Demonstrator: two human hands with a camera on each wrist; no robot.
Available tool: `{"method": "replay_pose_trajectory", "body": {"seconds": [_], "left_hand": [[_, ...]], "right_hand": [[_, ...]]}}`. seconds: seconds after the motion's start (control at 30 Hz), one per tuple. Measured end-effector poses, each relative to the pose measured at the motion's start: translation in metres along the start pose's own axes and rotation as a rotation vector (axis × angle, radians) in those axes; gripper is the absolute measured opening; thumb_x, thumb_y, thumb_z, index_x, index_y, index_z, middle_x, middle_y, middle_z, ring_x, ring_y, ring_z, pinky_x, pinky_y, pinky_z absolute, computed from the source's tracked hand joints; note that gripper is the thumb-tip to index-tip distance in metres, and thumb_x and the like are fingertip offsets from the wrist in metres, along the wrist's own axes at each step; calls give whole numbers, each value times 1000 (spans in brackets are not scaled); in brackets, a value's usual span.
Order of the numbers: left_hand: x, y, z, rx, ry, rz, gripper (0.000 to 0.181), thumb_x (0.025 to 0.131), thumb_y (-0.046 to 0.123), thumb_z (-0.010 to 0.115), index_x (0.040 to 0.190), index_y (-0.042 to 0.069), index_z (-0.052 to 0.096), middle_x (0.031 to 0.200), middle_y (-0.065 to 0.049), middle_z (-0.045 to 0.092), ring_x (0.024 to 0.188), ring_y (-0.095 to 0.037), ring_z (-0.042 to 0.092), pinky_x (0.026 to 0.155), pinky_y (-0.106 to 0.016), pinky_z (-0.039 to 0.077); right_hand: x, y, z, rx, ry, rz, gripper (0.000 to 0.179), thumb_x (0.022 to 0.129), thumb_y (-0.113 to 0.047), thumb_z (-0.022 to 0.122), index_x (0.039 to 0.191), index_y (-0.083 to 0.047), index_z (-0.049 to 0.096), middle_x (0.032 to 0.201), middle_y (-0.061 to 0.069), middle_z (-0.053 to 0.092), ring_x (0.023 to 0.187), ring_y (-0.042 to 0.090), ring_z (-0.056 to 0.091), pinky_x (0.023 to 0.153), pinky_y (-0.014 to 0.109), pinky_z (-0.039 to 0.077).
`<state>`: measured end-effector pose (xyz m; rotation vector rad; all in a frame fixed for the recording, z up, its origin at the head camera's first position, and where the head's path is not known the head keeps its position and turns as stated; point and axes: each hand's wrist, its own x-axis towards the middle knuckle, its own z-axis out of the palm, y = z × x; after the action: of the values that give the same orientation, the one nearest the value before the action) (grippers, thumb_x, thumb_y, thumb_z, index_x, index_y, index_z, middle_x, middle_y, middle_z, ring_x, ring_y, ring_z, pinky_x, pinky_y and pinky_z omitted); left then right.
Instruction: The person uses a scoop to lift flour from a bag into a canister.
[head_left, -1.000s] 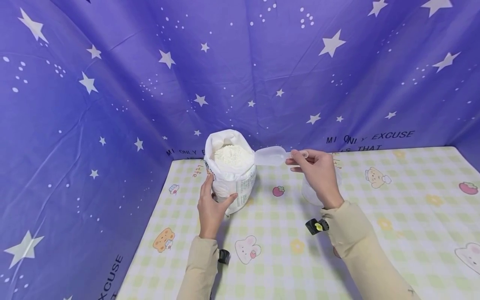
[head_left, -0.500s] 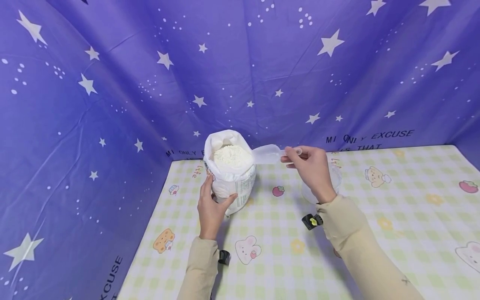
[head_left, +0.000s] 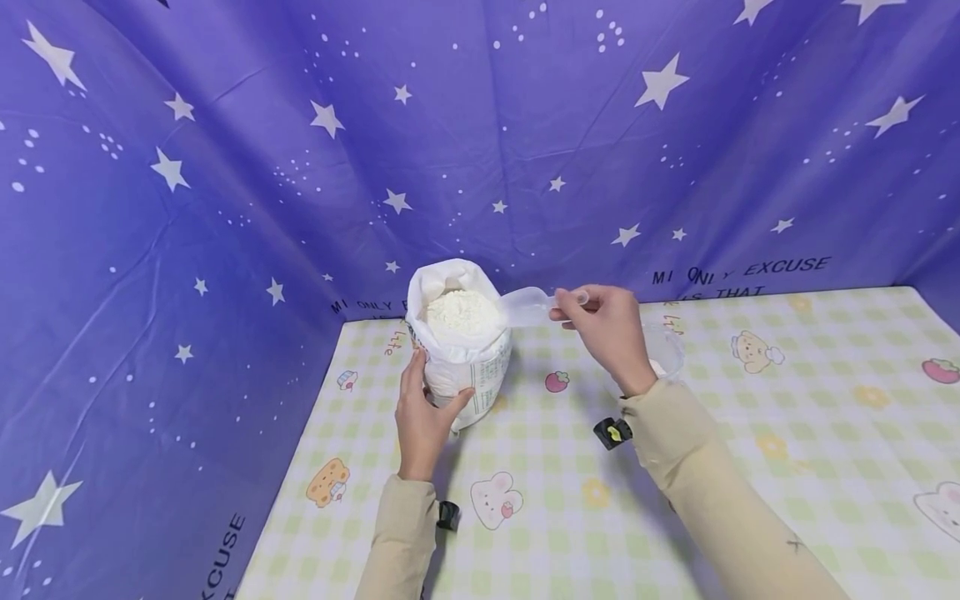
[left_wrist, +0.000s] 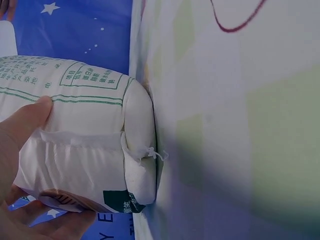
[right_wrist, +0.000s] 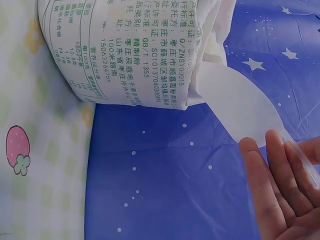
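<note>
A white flour bag (head_left: 483,379) stands upright with its top folded back, and pale powder (head_left: 461,311) fills it nearly to the mouth. My left hand (head_left: 422,421) grips the bag's near left side; in the left wrist view the thumb lies across the green-printed face (left_wrist: 85,115) and the fingers pass beneath. With my right hand (head_left: 611,333) I hold a translucent plastic scoop (head_left: 528,307) by its handle. The scoop's tip overlaps the right rim of the bag, and its front edge meets the bag's mouth in the right wrist view.
Partly hidden behind my right wrist, a clear container (head_left: 667,350) sits on the checked tablecloth (head_left: 555,483). A purple star-patterned curtain (head_left: 480,125) rises close behind the bag and along the left side.
My right hand has moved left with the scoop, bringing its tip onto the bag's rim. More of the clear container shows behind the wrist. My left hand and the bag stay put.
</note>
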<state>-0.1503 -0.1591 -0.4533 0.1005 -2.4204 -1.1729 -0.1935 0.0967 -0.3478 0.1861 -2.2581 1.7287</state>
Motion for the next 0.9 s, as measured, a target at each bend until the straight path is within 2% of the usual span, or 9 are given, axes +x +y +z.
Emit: {"method": "replay_pose_trajectory", "body": {"seconds": [0.3,0.47,0.57,0.77,0.9], "left_hand": [[-1,-1,0,12,0,4,94,73,30,89,151,9,41,155,-10,40,132,-29,51,99,-36,56],[0,-1,1,15,-1,7,93,73,30,89,150,8,41,155,-10,40,133,-29,50,99,-36,56],[0,0,1,21,-3,10,93,74,30,89,150,9,41,155,-10,40,129,-29,53,98,-35,57],[-1,0,1,39,-5,14,92,75,32,88,151,9,41,155,-9,39,120,-30,59,95,-36,58],[0,-1,-1,52,-11,5,93,75,33,88,151,10,40,155,-8,40,120,-29,59,96,-35,57]], "right_hand": [[4,-3,9,-9,-4,1,35,96,-21,65,70,2,60,87,19,75,74,15,74,70,28,64],[7,-4,14,-46,-2,5,33,96,-22,65,74,2,67,82,16,76,72,13,73,68,26,64],[9,-4,17,-65,-10,1,31,96,-22,65,77,2,71,79,14,76,71,14,73,68,29,64],[12,-6,24,-64,-26,13,26,95,-20,66,82,1,74,78,14,75,74,24,74,70,36,64],[14,-6,30,-71,-52,10,25,96,-20,66,85,0,75,80,14,76,77,29,74,69,34,64]]}}
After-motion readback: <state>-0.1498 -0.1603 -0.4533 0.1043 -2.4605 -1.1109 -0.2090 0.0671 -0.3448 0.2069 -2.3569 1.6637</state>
